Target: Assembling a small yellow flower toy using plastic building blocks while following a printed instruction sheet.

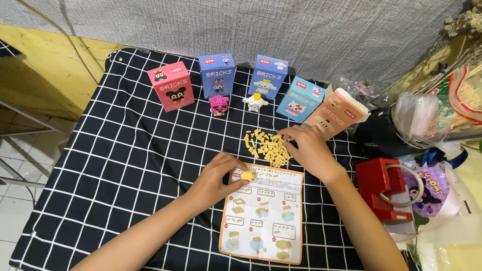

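Five small brick-set boxes stood on the checked surface (100, 150): one pink box (171, 86), two dark blue boxes (218, 75) (268, 76), one light blue box (301, 99) and one peach box (334, 118). Two finished brick figures stood before them, one pink figure (219, 105) and one white figure (255, 103). There was one instruction sheet (263, 221), one heap of yellow bricks (266, 146), too many to count, and two hands (218, 178) (309, 145).

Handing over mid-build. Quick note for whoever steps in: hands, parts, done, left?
Left hand pinches a small yellow brick piece over the top of the instruction sheet.
Right hand rests fingers on the pile of loose yellow bricks.
Done: only that small piece; pink figure and white figure stand finished by the boxes.
Left: most of the pile is unused.
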